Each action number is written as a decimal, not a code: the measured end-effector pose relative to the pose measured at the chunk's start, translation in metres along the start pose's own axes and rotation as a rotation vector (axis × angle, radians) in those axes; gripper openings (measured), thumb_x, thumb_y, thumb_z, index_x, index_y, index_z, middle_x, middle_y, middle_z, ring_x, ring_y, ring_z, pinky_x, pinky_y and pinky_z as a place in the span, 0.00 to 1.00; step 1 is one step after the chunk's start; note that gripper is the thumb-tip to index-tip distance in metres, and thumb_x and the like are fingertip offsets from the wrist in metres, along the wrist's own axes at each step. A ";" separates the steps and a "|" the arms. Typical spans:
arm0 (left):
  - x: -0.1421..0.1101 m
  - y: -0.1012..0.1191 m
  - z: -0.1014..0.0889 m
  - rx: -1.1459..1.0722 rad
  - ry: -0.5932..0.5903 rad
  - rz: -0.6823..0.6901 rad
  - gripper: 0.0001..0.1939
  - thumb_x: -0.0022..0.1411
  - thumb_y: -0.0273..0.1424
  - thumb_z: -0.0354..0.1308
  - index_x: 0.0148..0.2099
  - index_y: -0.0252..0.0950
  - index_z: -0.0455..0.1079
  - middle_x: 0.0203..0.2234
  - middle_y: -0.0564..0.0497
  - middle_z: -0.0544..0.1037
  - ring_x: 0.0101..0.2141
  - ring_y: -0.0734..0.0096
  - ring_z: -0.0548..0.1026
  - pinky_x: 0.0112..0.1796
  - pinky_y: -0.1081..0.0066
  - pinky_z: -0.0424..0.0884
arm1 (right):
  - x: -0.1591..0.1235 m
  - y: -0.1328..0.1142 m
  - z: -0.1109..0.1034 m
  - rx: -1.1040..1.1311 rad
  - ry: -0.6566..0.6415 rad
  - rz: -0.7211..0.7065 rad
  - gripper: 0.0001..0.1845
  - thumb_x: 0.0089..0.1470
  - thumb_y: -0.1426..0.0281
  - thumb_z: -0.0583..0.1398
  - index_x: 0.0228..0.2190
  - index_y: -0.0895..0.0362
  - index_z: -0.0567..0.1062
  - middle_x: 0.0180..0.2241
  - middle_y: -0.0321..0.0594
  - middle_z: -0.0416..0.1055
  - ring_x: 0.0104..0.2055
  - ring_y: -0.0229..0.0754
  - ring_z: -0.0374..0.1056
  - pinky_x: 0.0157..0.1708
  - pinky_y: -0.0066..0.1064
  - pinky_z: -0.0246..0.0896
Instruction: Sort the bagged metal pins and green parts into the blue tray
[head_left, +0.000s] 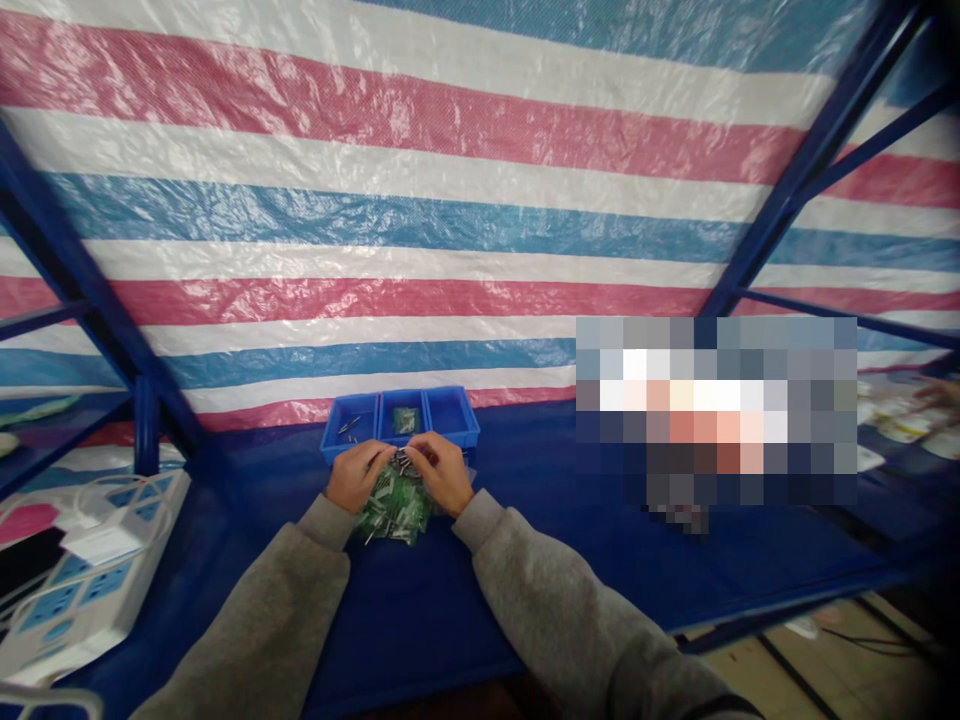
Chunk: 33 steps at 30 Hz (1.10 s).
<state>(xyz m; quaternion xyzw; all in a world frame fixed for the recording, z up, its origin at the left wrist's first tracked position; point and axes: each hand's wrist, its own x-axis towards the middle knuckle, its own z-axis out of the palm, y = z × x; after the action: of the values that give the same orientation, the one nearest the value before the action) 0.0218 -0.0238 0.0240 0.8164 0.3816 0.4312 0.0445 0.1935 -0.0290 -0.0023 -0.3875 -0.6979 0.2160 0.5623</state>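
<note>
Close together over the pile, my left hand (360, 475) and my right hand (444, 472) have their fingertips pinched. Small shiny metal pieces (402, 460) show between the fingertips, too small to name exactly. Beneath lies a heap of small clear and green plastic packets (397, 508), with thin silvery parts among them. Just beyond my fingers is a blue tray (451, 416) of three compartments. Its left compartment holds a few thin metal pieces (349, 426), its middle one a green packet (406, 420). No contents show in the right compartment.
A white power strip (112, 595) with a charger and cables (105, 530) lies at the left. Blue metal posts (787, 210) frame the blue table (420, 630), with striped plastic sheeting (420, 240) behind. A blurred-out block (712, 410) hides part of the right side.
</note>
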 end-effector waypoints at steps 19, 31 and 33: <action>0.005 0.009 0.005 -0.528 0.113 -0.326 0.09 0.61 0.36 0.52 0.38 0.35 0.63 0.33 0.47 0.77 0.36 0.66 0.76 0.36 0.67 0.71 | 0.001 -0.001 -0.002 -0.129 0.048 -0.005 0.18 0.61 0.63 0.50 0.28 0.58 0.74 0.25 0.37 0.69 0.28 0.37 0.63 0.29 0.26 0.54; 0.003 -0.002 0.002 -0.108 0.129 -0.146 0.08 0.61 0.34 0.52 0.39 0.35 0.68 0.32 0.49 0.73 0.34 0.68 0.72 0.38 0.69 0.68 | 0.002 -0.004 -0.004 -0.108 0.089 -0.013 0.17 0.60 0.65 0.50 0.27 0.57 0.74 0.27 0.38 0.71 0.30 0.37 0.65 0.30 0.27 0.55; 0.003 -0.003 0.002 -0.073 0.122 -0.092 0.08 0.61 0.34 0.52 0.38 0.35 0.69 0.32 0.49 0.73 0.34 0.68 0.71 0.37 0.69 0.67 | 0.002 -0.005 -0.005 -0.109 0.108 -0.007 0.17 0.61 0.65 0.50 0.27 0.57 0.74 0.27 0.38 0.71 0.30 0.37 0.65 0.31 0.27 0.55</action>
<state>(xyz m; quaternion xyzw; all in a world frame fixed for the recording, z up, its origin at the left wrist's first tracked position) 0.0218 -0.0193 0.0233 0.7680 0.4047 0.4913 0.0708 0.1966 -0.0314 0.0042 -0.4263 -0.6787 0.1545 0.5777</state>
